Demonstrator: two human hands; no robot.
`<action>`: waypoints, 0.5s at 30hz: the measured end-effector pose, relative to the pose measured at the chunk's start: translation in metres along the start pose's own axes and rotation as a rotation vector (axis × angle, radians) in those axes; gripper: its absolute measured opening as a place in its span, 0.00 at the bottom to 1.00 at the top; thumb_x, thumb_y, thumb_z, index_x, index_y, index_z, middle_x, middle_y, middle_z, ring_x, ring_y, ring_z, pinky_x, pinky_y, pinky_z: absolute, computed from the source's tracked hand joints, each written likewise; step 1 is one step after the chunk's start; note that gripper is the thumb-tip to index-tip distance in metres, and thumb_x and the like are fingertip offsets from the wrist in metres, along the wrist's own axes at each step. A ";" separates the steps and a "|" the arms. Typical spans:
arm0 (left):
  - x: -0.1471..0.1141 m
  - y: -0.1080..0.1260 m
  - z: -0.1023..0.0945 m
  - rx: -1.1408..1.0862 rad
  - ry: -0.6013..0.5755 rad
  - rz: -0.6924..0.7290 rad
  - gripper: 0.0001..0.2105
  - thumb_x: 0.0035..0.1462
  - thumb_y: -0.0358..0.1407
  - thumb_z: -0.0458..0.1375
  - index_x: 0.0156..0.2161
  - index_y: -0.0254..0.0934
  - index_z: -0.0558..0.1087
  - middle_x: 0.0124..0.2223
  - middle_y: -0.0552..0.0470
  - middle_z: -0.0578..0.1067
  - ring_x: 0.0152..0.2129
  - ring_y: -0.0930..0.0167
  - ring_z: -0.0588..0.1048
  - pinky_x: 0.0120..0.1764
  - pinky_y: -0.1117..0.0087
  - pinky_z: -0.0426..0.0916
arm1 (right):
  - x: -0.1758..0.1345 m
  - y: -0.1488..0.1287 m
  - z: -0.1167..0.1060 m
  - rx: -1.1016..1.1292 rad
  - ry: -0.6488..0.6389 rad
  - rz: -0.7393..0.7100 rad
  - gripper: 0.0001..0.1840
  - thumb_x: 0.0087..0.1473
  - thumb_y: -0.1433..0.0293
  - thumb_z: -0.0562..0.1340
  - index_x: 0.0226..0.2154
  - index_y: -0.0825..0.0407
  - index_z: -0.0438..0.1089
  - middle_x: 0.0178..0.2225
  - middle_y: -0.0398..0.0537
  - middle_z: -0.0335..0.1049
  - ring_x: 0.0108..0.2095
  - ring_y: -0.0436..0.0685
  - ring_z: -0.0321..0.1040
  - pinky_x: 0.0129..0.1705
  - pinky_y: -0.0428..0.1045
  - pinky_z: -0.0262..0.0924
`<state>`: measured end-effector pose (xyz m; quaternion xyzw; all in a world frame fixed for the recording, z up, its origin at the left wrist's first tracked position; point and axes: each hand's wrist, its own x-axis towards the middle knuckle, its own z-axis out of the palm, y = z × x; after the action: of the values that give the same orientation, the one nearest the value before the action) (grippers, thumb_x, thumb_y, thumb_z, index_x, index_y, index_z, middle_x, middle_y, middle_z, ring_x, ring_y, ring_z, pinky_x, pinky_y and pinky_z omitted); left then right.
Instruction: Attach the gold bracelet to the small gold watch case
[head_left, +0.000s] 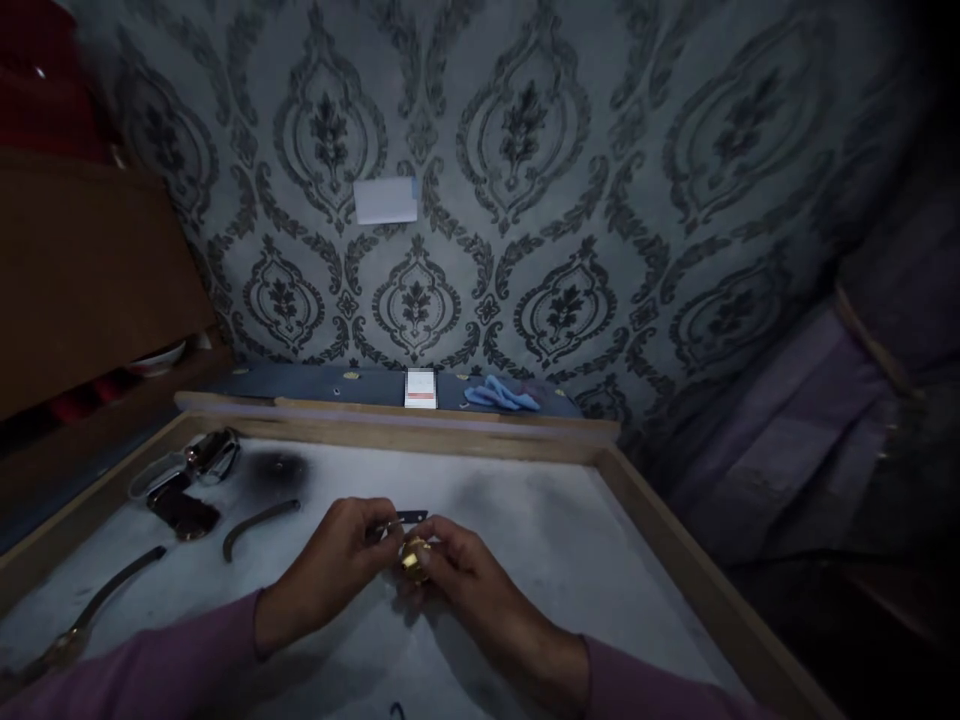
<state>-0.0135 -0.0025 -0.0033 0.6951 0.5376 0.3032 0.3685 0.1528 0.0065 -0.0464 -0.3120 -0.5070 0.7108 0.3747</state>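
Note:
Over the white board, my right hand [457,560] pinches a shiny gold-coloured watch case [413,561] between thumb and fingers. My left hand [352,545] is closed close beside it, its fingertips at the case's left edge. From those fingertips a small flat dark piece with light dots [412,517] sticks out to the right; its kind is unclear. To the left lie a curved dark strap [259,525] and a second strap [112,590] with a gold-coloured part [66,645] at its lower end.
A raised wooden rim [450,430] borders the white board [525,600]. Watches and dark items [184,500] are heaped at its back left. Behind the rim are a lit phone [421,388] and a blue cloth [501,393]. A small dark hooked object [397,710] lies near the front.

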 end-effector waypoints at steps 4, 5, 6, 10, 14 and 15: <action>0.001 0.001 0.000 0.002 0.005 -0.011 0.09 0.49 0.36 0.50 0.22 0.36 0.64 0.21 0.58 0.61 0.21 0.74 0.59 0.24 0.74 0.52 | 0.002 0.009 -0.002 0.075 0.009 0.001 0.26 0.42 0.50 0.71 0.30 0.54 0.66 0.26 0.43 0.70 0.28 0.52 0.71 0.33 0.48 0.65; 0.001 0.001 0.000 0.007 0.006 -0.013 0.09 0.49 0.36 0.50 0.22 0.36 0.63 0.21 0.58 0.61 0.21 0.74 0.58 0.24 0.74 0.52 | 0.003 0.011 -0.002 0.082 0.019 -0.002 0.25 0.43 0.51 0.71 0.30 0.54 0.66 0.28 0.43 0.70 0.29 0.52 0.72 0.34 0.49 0.66; 0.002 0.000 0.000 0.013 0.008 -0.015 0.09 0.49 0.36 0.50 0.22 0.36 0.62 0.21 0.58 0.60 0.21 0.74 0.58 0.24 0.74 0.51 | 0.003 0.012 -0.003 0.086 0.036 -0.001 0.25 0.42 0.51 0.71 0.29 0.54 0.66 0.28 0.43 0.70 0.29 0.52 0.72 0.34 0.49 0.67; 0.003 -0.003 0.003 0.024 0.007 -0.016 0.08 0.49 0.36 0.50 0.22 0.36 0.62 0.21 0.58 0.60 0.21 0.74 0.58 0.24 0.73 0.51 | 0.003 0.013 -0.007 0.112 0.004 0.061 0.24 0.45 0.53 0.71 0.33 0.54 0.64 0.31 0.44 0.72 0.30 0.52 0.74 0.36 0.49 0.68; 0.005 -0.005 0.004 0.017 0.003 -0.025 0.09 0.49 0.37 0.50 0.22 0.36 0.62 0.21 0.58 0.59 0.21 0.74 0.57 0.24 0.73 0.50 | 0.007 0.014 -0.012 0.077 -0.046 0.061 0.26 0.45 0.52 0.70 0.34 0.53 0.62 0.29 0.44 0.72 0.27 0.53 0.75 0.28 0.45 0.64; 0.005 -0.005 0.003 0.009 -0.001 -0.024 0.09 0.49 0.37 0.50 0.22 0.36 0.62 0.21 0.58 0.60 0.21 0.74 0.58 0.24 0.73 0.51 | 0.008 0.015 -0.013 0.064 -0.049 0.054 0.26 0.45 0.52 0.70 0.34 0.53 0.62 0.29 0.44 0.72 0.26 0.53 0.75 0.27 0.45 0.63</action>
<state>-0.0124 0.0028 -0.0093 0.6905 0.5471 0.2960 0.3692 0.1559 0.0164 -0.0647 -0.2960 -0.4846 0.7439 0.3523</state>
